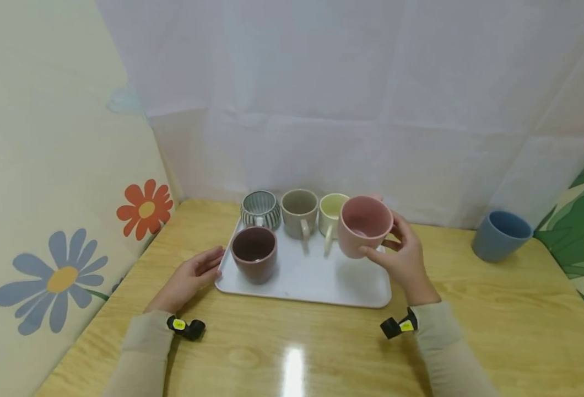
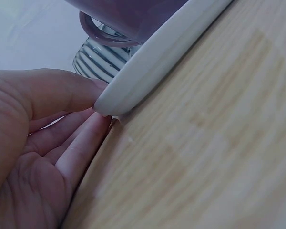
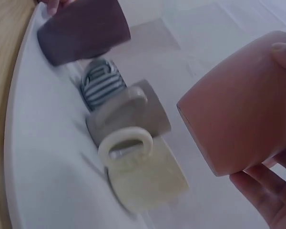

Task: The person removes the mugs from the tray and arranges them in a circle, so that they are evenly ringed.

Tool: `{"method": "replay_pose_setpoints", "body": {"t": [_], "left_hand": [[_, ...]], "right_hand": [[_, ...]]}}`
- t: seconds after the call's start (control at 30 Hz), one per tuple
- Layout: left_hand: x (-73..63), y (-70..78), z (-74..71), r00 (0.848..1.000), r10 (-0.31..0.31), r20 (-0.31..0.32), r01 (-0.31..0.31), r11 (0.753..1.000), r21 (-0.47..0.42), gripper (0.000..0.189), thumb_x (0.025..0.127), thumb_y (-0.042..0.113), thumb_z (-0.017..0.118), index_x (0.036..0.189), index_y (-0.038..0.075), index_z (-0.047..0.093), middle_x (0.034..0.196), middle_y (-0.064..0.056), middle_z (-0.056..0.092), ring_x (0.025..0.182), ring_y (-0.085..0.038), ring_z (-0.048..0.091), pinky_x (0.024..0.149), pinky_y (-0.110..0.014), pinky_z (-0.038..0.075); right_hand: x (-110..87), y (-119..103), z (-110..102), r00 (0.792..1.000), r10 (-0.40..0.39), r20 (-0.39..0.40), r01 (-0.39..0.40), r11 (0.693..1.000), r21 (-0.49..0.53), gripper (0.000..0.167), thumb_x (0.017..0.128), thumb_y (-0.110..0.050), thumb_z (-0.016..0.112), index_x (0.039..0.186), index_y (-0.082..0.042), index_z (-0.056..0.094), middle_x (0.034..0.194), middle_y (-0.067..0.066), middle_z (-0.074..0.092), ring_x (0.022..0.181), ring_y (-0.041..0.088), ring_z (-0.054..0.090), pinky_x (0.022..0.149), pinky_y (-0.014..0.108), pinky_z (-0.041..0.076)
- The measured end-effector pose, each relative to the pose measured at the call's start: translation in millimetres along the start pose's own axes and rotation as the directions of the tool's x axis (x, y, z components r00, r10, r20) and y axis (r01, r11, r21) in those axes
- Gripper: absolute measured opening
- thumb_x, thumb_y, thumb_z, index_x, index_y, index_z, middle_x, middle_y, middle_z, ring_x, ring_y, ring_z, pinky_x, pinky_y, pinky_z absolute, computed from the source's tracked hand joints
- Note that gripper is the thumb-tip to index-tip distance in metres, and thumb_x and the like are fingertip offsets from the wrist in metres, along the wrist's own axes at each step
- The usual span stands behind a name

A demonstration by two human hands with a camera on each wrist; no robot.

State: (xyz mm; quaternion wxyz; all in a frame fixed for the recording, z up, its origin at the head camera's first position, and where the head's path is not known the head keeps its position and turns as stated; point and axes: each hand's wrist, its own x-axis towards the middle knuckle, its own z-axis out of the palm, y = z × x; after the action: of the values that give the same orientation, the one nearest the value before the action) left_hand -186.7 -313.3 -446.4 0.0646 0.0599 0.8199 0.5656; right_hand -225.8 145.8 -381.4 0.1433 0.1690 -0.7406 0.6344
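My right hand (image 1: 407, 259) grips a pink mug (image 1: 352, 243), thumb on the near side and fingers round the far side. In the right wrist view the mug (image 3: 243, 109) is tilted, held up over the right part of a white tray (image 1: 312, 281). At the tray's left end my left hand (image 1: 188, 282) pinches the rim, thumb on top and fingertips against the underside in the left wrist view. Beside that hand a dark mauve mug (image 1: 258, 268) stands on the tray. Behind it are a striped cup (image 1: 261, 219), a grey-beige mug (image 1: 294, 225) and a pale yellow mug (image 1: 325, 223).
A blue cup (image 1: 495, 242) sits apart on the wooden table (image 1: 470, 309), far to the right. White cloth (image 1: 292, 154) hangs along the table's back edge. A wall with painted flowers (image 1: 64, 278) borders the left side.
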Motion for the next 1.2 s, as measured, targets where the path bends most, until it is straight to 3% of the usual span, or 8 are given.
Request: {"method": "replay_pose_setpoints", "body": {"t": [0.4, 0.6, 0.8, 1.0, 1.2], "left_hand": [[-1.1, -1.2, 0.4, 1.000, 0.008, -0.013, -0.008, 0.999, 0.044, 0.064, 0.102, 0.015, 0.062, 0.157, -0.002, 0.032, 0.156, -0.022, 0.040, 0.144, -0.037, 0.037, 0.097, -0.006, 0.040], [-1.4, -1.3, 0.5, 1.000, 0.003, -0.006, -0.003, 1.000, 0.025, 0.065, 0.102, 0.015, 0.062, 0.157, -0.002, 0.031, 0.157, -0.022, 0.040, 0.143, -0.037, 0.039, 0.097, -0.008, 0.041], [-2.0, -2.2, 0.4, 1.000, 0.025, -0.007, -0.025, 0.999, 0.021, 0.064, 0.103, 0.013, 0.062, 0.156, -0.004, 0.031, 0.156, -0.025, 0.040, 0.143, -0.039, 0.038, 0.097, -0.008, 0.041], [-1.3, -4.2, -0.1, 0.999, 0.049, -0.008, -0.048, 0.999, 0.017, 0.063, 0.103, 0.012, 0.062, 0.155, -0.006, 0.032, 0.154, -0.026, 0.041, 0.141, -0.041, 0.039, 0.098, -0.009, 0.043], [-1.3, -4.6, 0.2, 0.999, 0.035, -0.004, -0.035, 0.999, -0.011, 0.064, 0.102, 0.013, 0.062, 0.156, -0.005, 0.032, 0.156, -0.025, 0.040, 0.142, -0.039, 0.039, 0.098, -0.011, 0.044]], "right_hand": [[-3.7, 16, -40, 0.998, 0.049, -0.050, -0.054, 0.993, -0.106, 0.079, 0.081, -0.005, 0.086, 0.150, -0.008, 0.048, 0.142, 0.011, 0.054, 0.118, 0.012, 0.054, 0.090, 0.014, 0.052], [-7.6, 28, -59, 0.993, 0.091, -0.078, -0.103, 0.980, -0.171, 0.076, 0.085, -0.014, 0.084, 0.151, -0.010, 0.046, 0.142, 0.011, 0.052, 0.119, 0.009, 0.052, 0.089, 0.011, 0.051], [-9.6, 42, -72, 0.985, 0.135, -0.107, -0.152, 0.973, -0.172, 0.078, 0.086, -0.015, 0.083, 0.154, -0.014, 0.044, 0.146, 0.012, 0.050, 0.120, 0.009, 0.052, 0.088, 0.011, 0.051], [-9.1, 50, -82, 0.957, 0.230, -0.177, -0.262, 0.947, -0.184, 0.079, 0.088, -0.025, 0.082, 0.156, -0.019, 0.042, 0.150, 0.008, 0.048, 0.122, 0.012, 0.051, 0.088, 0.009, 0.049], [-8.3, 57, -91, 0.923, 0.285, -0.257, -0.327, 0.935, -0.137, 0.075, 0.087, -0.024, 0.083, 0.153, -0.021, 0.047, 0.148, 0.005, 0.050, 0.120, 0.011, 0.052, 0.086, 0.008, 0.048]]}}
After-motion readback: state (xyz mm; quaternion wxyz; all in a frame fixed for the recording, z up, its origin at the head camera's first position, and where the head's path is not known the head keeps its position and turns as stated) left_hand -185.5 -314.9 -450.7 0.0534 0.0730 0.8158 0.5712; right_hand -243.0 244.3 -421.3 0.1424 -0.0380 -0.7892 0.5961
